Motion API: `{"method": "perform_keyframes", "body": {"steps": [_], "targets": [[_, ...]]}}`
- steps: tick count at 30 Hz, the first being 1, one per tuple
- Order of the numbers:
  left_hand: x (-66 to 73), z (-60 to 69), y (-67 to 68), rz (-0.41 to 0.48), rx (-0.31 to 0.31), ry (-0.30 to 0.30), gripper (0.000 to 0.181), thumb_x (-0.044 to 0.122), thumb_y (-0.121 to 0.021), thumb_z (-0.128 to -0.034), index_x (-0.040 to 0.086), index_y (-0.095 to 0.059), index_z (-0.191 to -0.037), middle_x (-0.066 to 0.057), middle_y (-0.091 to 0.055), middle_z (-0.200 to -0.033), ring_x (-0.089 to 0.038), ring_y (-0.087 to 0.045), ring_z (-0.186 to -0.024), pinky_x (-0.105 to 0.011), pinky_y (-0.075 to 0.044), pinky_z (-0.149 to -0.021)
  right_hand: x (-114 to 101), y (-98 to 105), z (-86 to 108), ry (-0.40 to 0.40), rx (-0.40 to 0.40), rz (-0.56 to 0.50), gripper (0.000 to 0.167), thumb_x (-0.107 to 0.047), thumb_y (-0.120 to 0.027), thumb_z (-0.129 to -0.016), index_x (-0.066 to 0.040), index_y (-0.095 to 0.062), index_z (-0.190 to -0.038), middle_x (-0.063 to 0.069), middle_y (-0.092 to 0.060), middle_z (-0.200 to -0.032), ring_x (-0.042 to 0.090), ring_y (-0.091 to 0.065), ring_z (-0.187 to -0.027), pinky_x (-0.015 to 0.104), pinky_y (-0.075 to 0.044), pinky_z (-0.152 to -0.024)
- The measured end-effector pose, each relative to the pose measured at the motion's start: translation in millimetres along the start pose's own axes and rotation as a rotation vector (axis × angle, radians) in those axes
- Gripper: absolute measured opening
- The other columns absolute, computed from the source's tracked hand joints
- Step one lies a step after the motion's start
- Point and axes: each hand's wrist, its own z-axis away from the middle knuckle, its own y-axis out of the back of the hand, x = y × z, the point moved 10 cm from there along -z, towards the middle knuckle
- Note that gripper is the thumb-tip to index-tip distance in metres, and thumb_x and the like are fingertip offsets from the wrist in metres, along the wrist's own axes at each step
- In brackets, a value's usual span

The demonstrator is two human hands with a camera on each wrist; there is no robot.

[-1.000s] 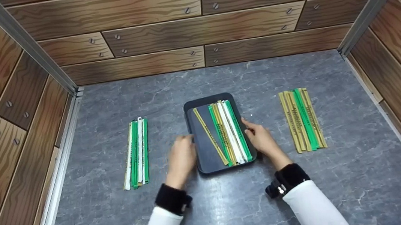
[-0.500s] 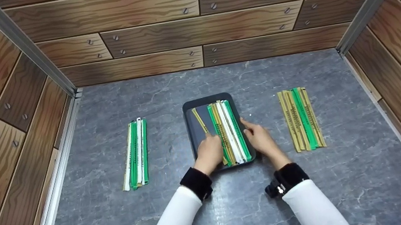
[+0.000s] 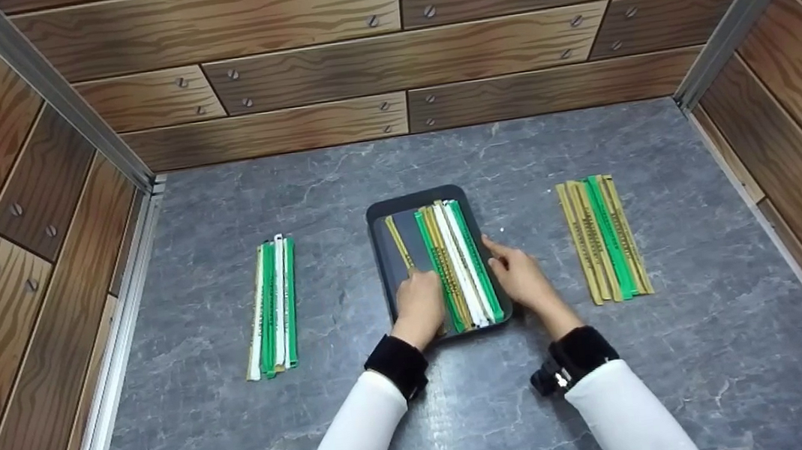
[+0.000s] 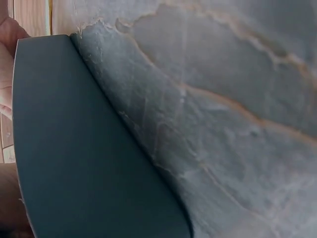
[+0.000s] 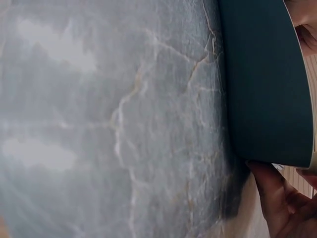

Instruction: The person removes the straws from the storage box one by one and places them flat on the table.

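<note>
In the head view, a dark shallow tray (image 3: 387,245) lies in the middle of the table, holding a row of slim stick sachets (image 3: 461,271) in green, gold and white along its right side. Left of that row is a single gold stick sachet (image 3: 397,239). My left hand (image 3: 420,302) pinches it over its lower half, covering most of that part; the fingertips are hidden. My right hand (image 3: 524,279) touches the tray's outer right wall with index finger and thumb extended. From the right wrist, the thumb (image 5: 267,186) shows against the tray's dark wall (image 5: 267,84).
A bundle of green, white and gold sachets (image 3: 274,307) lies on the table to the left. Another bundle, mostly gold with green (image 3: 603,240), lies to the right. Wood-patterned panels (image 3: 308,73) enclose the grey marbled table (image 3: 207,443) at the back and sides.
My left hand has moved right from beside the tray onto the lone gold sachet, whose lower end has since shifted slightly left. My right hand has stayed at the tray's side.
</note>
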Motion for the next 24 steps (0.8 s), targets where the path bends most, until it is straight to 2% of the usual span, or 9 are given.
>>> {"method": "perform_keyframes", "body": {"steps": [4,9,12,15,17,19,22,24], "targets": [[-2.9,0.7,1.9,0.021,0.021,0.014,0.014,-0.002,-0.064,-0.0837,0.004,-0.07,-0.073,-0.017,-0.066,-0.085,-0.033,-0.067,-0.069,-0.042,-0.056,-0.058,2.5,-2.0,1.0,-0.027,-0.01,-0.016,0.047,-0.012,-0.053,-0.101,-0.014,-0.046,-0.147,0.002,-0.043,-0.063,0.012,-0.038,-0.048,0.029,-0.035,-0.048],[-5.7,2.0,4.7,0.03,0.047,0.029,0.009,0.0,-0.063,-0.0845,0.002,-0.07,-0.078,-0.017,-0.064,-0.084,-0.033,-0.067,-0.067,-0.043,-0.056,-0.056,3.1,-2.8,2.5,-0.032,-0.025,-0.06,0.048,-0.011,-0.052,-0.101,-0.012,-0.045,-0.148,0.004,-0.047,-0.066,0.016,-0.041,-0.053,0.03,-0.036,-0.051],[-6.7,2.5,4.6,0.022,0.054,0.04,0.007,0.001,-0.063,-0.0855,0.0,-0.07,-0.088,-0.017,-0.063,-0.085,-0.033,-0.067,-0.068,-0.043,-0.056,-0.057,2.3,0.0,1.9,-0.028,-0.023,-0.083,0.046,-0.011,-0.051,-0.102,-0.008,-0.046,-0.147,0.011,-0.057,-0.077,0.021,-0.051,-0.063,0.035,-0.041,-0.057],[-8.2,2.5,2.9,0.01,0.039,0.061,0.014,0.004,-0.062,-0.0881,-0.002,-0.069,-0.099,-0.017,-0.063,-0.089,-0.033,-0.066,-0.07,-0.044,-0.056,-0.058,3.9,3.3,-1.9,-0.038,-0.02,-0.086,0.045,-0.014,-0.05,-0.103,-0.007,-0.045,-0.147,0.017,-0.065,-0.096,0.025,-0.059,-0.078,0.038,-0.047,-0.066],[-9.8,2.4,1.5,0.001,0.026,0.079,0.018,0.005,-0.061,-0.0894,-0.003,-0.068,-0.104,-0.018,-0.063,-0.091,-0.033,-0.067,-0.07,-0.044,-0.056,-0.059,6.5,2.7,-5.4,-0.059,-0.044,-0.106,0.047,-0.016,-0.049,-0.103,-0.009,-0.042,-0.149,0.019,-0.065,-0.106,0.027,-0.062,-0.078,0.039,-0.05,-0.064],[-11.5,2.2,0.3,-0.007,0.016,0.093,0.02,0.006,-0.06,-0.0904,-0.004,-0.067,-0.107,-0.018,-0.063,-0.092,-0.033,-0.067,-0.072,-0.044,-0.057,-0.06,8.7,0.2,-9.2,-0.074,-0.08,-0.136,0.049,-0.017,-0.048,-0.104,-0.013,-0.039,-0.151,0.02,-0.064,-0.109,0.024,-0.061,-0.069,0.037,-0.051,-0.057],[-13.8,1.9,-0.2,-0.014,0.021,0.103,0.02,0.006,-0.06,-0.0895,-0.004,-0.066,-0.106,-0.017,-0.063,-0.091,-0.033,-0.067,-0.073,-0.044,-0.057,-0.06,10.0,-4.6,-13.7,-0.084,-0.134,-0.19,0.05,-0.017,-0.047,-0.104,-0.017,-0.037,-0.153,0.021,-0.061,-0.11,0.018,-0.053,-0.051,0.033,-0.048,-0.044],[-15.6,1.9,0.1,-0.013,0.024,0.107,0.019,0.005,-0.061,-0.0883,-0.002,-0.066,-0.105,-0.016,-0.062,-0.09,-0.033,-0.067,-0.074,-0.045,-0.057,-0.06,9.7,-6.1,-15.6,-0.079,-0.148,-0.199,0.05,-0.016,-0.047,-0.104,-0.018,-0.037,-0.153,0.021,-0.06,-0.111,0.013,-0.047,-0.047,0.03,-0.047,-0.041]]}}
